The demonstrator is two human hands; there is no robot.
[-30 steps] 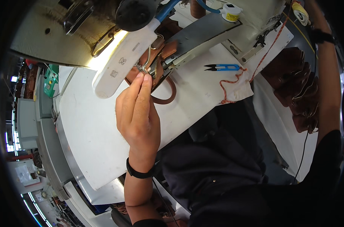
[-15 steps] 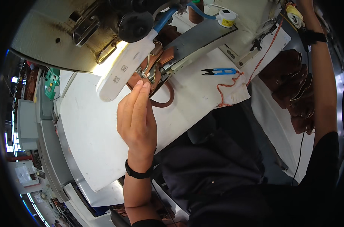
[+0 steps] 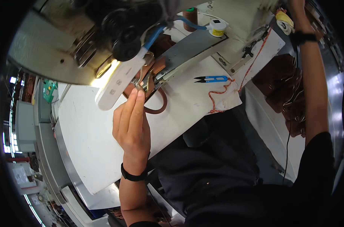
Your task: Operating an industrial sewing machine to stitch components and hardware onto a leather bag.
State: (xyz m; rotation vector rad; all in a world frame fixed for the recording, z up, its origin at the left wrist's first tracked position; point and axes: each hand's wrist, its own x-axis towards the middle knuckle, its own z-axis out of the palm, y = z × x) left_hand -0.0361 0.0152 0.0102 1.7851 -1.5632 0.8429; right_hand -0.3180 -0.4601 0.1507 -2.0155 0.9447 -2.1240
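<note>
My left hand (image 3: 132,123) reaches up to the sewing machine (image 3: 51,56), fingers pressed together with the tips at a brown leather piece (image 3: 150,81). A brass-toothed zipper runs along that leather, and its brown strap handle (image 3: 165,100) loops out over the white table. The leather sits around the end of the machine's narrow grey arm (image 3: 191,47), close under the presser foot. A white lamp bar (image 3: 117,85) partly covers the stitching spot. My right hand (image 3: 296,6) is raised at the upper right, beside the machine's far end; its fingers are cut off by the edge.
Blue thread snips (image 3: 213,79) lie on the white tabletop (image 3: 92,151), tied to an orange cord (image 3: 213,99). A round white container (image 3: 217,27) and a brown thread spool (image 3: 190,19) stand near the machine arm. Brown leather pieces (image 3: 281,87) are heaped at the right.
The view has shifted slightly, so the machine and table sit a little lower and further left. My left hand stays at the leather, and my right hand stays at the upper right.
</note>
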